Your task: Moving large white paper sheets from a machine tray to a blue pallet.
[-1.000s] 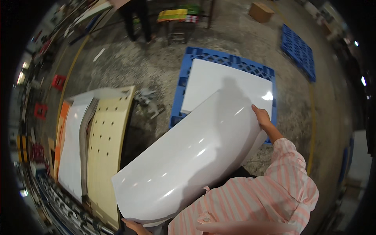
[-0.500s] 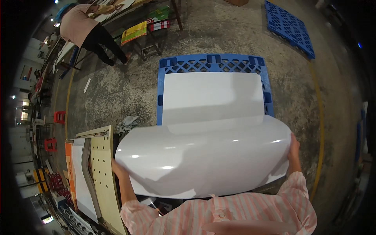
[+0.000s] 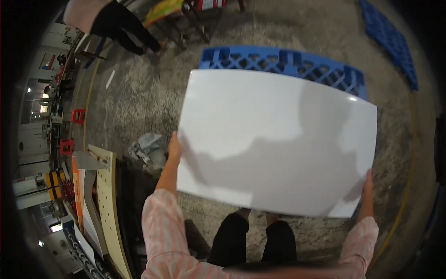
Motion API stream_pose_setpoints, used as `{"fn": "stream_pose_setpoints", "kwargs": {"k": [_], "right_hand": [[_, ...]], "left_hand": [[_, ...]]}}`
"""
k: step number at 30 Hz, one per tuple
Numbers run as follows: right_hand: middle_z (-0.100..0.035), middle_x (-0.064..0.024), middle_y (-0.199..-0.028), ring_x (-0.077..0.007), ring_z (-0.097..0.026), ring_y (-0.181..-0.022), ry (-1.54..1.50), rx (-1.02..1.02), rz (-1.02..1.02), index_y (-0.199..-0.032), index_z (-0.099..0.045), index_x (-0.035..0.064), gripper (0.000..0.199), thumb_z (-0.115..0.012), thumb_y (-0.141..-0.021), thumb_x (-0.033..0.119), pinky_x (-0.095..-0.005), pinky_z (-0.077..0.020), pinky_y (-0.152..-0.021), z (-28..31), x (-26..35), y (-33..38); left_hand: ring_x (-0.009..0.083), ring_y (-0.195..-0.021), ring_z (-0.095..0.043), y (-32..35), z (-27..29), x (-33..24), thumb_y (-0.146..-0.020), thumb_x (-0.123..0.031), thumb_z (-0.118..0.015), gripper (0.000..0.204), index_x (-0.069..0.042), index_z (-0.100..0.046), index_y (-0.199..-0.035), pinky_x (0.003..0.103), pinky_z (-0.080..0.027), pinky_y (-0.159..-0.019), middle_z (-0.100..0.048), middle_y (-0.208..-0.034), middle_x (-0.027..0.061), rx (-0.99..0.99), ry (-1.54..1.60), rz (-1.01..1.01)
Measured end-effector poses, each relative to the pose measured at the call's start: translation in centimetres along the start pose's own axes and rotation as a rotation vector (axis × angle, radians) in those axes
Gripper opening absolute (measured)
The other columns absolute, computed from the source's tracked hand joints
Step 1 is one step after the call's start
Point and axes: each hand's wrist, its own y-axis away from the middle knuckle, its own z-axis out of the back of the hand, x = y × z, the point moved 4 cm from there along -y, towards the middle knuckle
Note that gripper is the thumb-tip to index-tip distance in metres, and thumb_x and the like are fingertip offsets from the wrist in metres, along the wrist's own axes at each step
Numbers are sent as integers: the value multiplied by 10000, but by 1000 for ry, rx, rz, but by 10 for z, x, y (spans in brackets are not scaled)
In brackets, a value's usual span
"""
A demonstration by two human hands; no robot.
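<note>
A large glossy white sheet (image 3: pixel 260 139) spans the space in front of me, slightly bowed, with my shadow across it. My left hand (image 3: pixel 174 148) grips its left edge, and my right hand (image 3: pixel 367 183) grips the right edge lower down; the fingers are partly hidden behind the sheet. Beyond the far edge shows the latticed end of a blue plastic pallet (image 3: pixel 265 58). The sheet hides the rest of the pallet and whatever lies on it.
To my left stands a pale board with holes (image 3: pixel 108 200) beside other leaning panels. Crumpled grey plastic (image 3: pixel 151 151) lies on the floor near my left hand. A second blue pallet (image 3: pixel 390 42) is at the far right. A person in black trousers (image 3: pixel 123 28) stands far left, above red stools (image 3: pixel 78 116).
The sheet, strongly bowed before, is flatter and farther forward over the pallet, covering the white surface that lay there. Both hands moved forward with it. My legs have come into view.
</note>
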Motion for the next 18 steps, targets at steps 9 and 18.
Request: {"fn": "stream_pose_setpoints", "kwargs": {"k": [9, 18], "right_hand": [[-456, -188, -1099, -276, -461, -965, 350, -222, -103, -1126, -420, -40, 724, -423, -739, 573, -355, -353, -829, 4, -126, -56], [-401, -197, -1147, -322, -373, -1071, 1103, -596, 180, -1161, -351, -27, 589, -498, -772, 390, -411, -317, -871, -42, -81, 23]], "left_hand": [[367, -1080, -371, -36, -79, 104, -767, -607, -178, 727, -50, -414, -1171, 404, -275, -907, -423, -1144, 226, -31, -390, -4], [362, -1134, -301, 1, -25, 100, -790, -426, -403, 654, 65, -273, -1202, 381, -245, -940, -310, -1218, 258, -470, -351, -283]]}}
